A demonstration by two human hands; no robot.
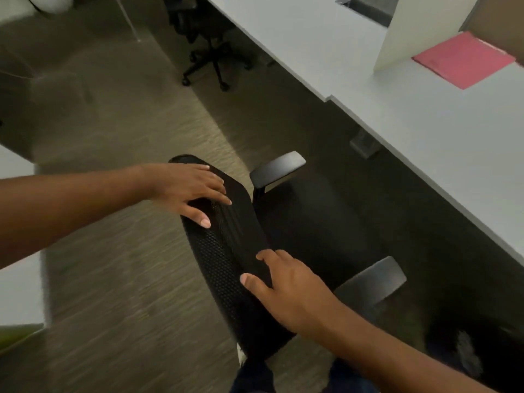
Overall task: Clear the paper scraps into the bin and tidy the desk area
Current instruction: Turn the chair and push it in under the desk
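A black mesh-backed office chair (226,251) stands in front of me, its seat facing the white desk (425,143). My left hand (190,191) lies over the top edge of the backrest, fingers spread and curled on it. My right hand (292,293) rests lower on the same backrest edge, thumb and fingers against the mesh. Two grey armrests (276,168) stick out toward the desk. A pink folder (465,61) lies on the desk at the right. No paper scraps and no bin show in this view.
A white divider panel (419,29) stands upright on the desk beside the folder. A second black wheeled chair (209,52) sits at the far end of the carpeted aisle. Another white surface (17,279) edges in at the left. A dark fuzzy object (467,353) sits low right.
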